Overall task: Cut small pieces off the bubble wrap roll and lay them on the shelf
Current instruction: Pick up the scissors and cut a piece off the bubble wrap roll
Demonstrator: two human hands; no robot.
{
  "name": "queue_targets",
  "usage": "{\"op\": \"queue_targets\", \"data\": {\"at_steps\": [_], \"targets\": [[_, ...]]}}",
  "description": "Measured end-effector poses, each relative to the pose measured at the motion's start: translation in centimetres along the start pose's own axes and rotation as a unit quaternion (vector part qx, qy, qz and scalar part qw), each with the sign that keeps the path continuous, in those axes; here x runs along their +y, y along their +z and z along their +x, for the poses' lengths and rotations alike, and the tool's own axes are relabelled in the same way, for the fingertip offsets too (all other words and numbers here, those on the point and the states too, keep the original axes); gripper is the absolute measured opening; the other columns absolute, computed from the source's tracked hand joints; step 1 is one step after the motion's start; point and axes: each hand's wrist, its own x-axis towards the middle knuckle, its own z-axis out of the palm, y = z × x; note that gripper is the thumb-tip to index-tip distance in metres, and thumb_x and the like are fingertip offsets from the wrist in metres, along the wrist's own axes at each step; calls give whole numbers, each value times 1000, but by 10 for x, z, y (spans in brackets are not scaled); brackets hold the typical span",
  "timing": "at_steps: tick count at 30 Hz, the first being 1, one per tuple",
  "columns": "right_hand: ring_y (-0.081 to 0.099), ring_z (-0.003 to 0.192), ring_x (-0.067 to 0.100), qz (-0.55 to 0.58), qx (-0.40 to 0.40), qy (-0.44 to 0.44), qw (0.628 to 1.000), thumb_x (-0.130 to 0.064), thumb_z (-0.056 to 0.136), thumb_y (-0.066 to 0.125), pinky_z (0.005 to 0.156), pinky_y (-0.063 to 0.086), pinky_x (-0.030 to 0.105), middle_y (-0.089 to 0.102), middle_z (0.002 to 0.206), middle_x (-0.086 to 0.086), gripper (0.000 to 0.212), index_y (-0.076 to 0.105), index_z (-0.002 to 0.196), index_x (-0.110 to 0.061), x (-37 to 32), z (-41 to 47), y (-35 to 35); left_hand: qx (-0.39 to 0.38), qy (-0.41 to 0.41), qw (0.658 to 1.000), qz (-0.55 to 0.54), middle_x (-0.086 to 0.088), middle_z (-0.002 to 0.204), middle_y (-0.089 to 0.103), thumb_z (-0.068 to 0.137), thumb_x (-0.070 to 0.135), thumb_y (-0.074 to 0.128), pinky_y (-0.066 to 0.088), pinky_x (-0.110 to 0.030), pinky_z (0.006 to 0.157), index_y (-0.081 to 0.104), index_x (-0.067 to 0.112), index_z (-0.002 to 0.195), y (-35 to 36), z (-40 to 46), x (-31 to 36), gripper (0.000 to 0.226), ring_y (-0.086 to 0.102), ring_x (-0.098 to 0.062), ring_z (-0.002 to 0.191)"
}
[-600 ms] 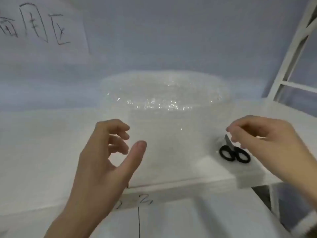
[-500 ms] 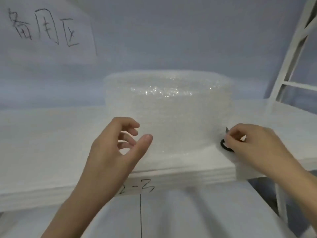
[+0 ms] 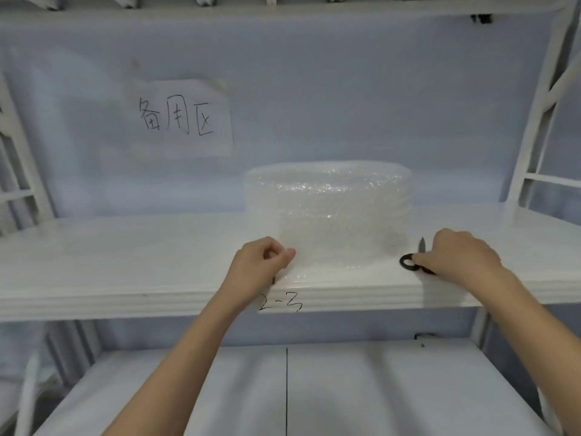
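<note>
Bubble wrap roll (image 3: 328,212) stands on my shelf (image 3: 125,265) — left hand (image 3: 261,265) pinches its loose sheet, right hand (image 3: 456,256) closes on the scissors (image 3: 408,262).

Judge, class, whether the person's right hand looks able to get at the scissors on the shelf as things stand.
Probably yes. The right hand is already on the scissors, which lie on the shelf beside the bubble wrap roll; nothing lies between them.
</note>
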Motion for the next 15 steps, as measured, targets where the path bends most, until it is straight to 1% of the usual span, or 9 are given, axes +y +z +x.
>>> {"op": "queue_targets", "data": {"at_steps": [2,4,5,7,9,10,12,15], "targets": [[54,57,22,-35,-21,0,999,-45,76,65,53,35,24,59,66,5,38,54,64,-11,-6,-1,-3,-19,-1,1000,-11,2,65,58,82,31,71,43,-33,59,67,17,74,-2,0,0,16,49,-14,54],[55,60,21,-61,-36,-3,997,-47,75,66,53,37,23,61,70,3,36,61,72,-11,-11,0,-3,-34,2,999,-28,5,66,57,84,23,71,42,-31,57,70,17,80,-2,-1,-1,7,49,-13,56],[55,58,20,-62,-45,-3,997,-45,76,67,52,38,23,60,69,3,35,61,74,-11,-13,2,-3,-41,4,999,-35,6,66,58,84,20,71,42,-29,57,72,17,82,-2,-1,-1,4,49,-12,56],[57,53,21,-51,-65,3,997,-35,76,69,52,42,24,59,65,3,29,57,69,-10,-18,4,-6,-57,16,998,-29,9,66,63,85,18,71,43,-24,59,74,17,86,-2,-2,-3,4,53,-8,57],[60,48,25,-40,-79,10,996,-26,75,68,50,46,25,60,62,6,26,54,64,-8,-20,5,-9,-80,23,996,-20,8,69,66,85,17,70,44,-20,61,75,15,86,-2,-3,-3,5,55,-6,58],[61,48,26,-35,-86,13,996,-25,76,68,48,46,24,60,63,8,26,53,65,-7,-20,5,-11,-91,23,995,-24,5,69,67,86,16,69,44,-20,62,75,14,85,-3,-3,-2,6,55,-6,58],[62,48,26,-8,-103,26,994,-28,80,68,44,45,24,60,69,11,29,53,69,-5,-14,6,-15,-107,18,993,-45,-1,73,71,87,17,69,44,-24,64,76,13,85,-5,-2,-1,7,56,-9,63],[63,48,25,111,-140,56,982,-28,86,67,42,48,23,64,70,14,33,58,73,1,1,-2,-29,-117,9,991,-64,-3,81,78,90,22,69,43,-31,67,76,14,88,-6,-2,1,11,57,-14,71]]}}
